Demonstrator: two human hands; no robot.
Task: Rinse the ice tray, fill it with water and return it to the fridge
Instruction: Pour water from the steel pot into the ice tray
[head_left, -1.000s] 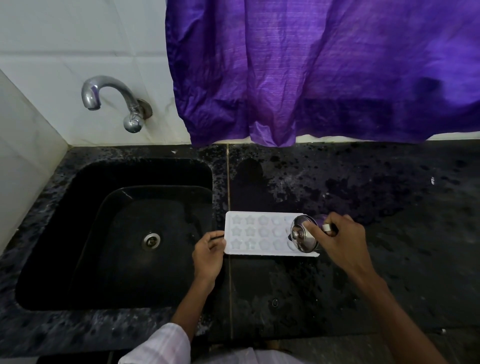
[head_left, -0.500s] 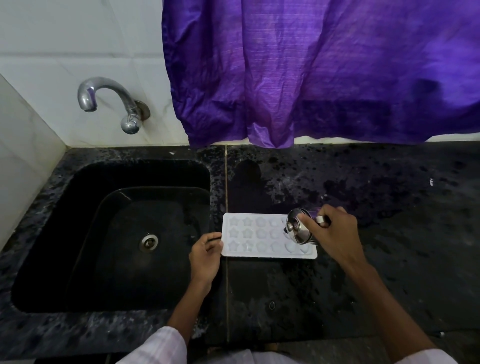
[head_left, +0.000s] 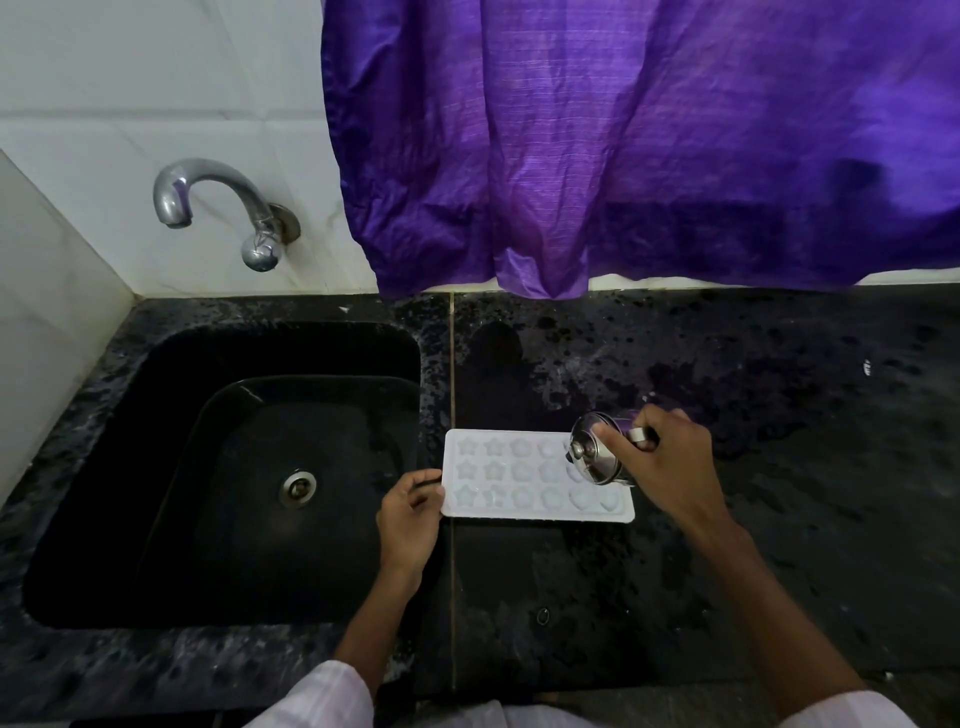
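Over ice tray (head_left: 535, 513), right hand (head_left: 670, 467) grips tilted cup (head_left: 597, 460).

The ice tray (head_left: 519, 488) is white plastic, smooth and faintly translucent. The cup (head_left: 597, 460) is polished steel (mirror-bright). The counter (head_left: 779, 493) is glossy black speckled stone, and the sink (head_left: 156, 447) matches it. The tap (head_left: 208, 179) is shiny metal. The curtain (head_left: 623, 156) is creased purple cloth with a slight sheen. The wall tiles (head_left: 156, 78) are glossy white.
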